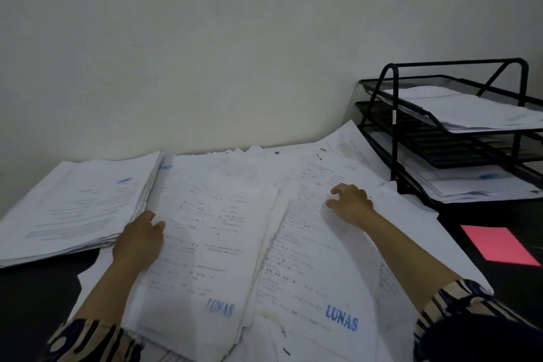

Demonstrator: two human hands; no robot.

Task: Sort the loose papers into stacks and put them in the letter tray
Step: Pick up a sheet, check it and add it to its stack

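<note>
left hand (138,239) flat on "LUNAS"-stamped stack (205,250) | right hand (351,204) fingers curled on "LUNAS" sheet (311,267)

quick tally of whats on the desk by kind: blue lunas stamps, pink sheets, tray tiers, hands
Blue LUNAS stamps: 2, one on the middle paper stack, one on the right-hand sheet
Pink paper sheet: 1
Tiers of the black wire-mesh letter tray: 3
Hands: 2, left hand and right hand
Total: 8

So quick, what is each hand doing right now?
Left hand: open, resting flat on the middle paper stack.
Right hand: open, fingertips pressing a printed sheet.
</note>
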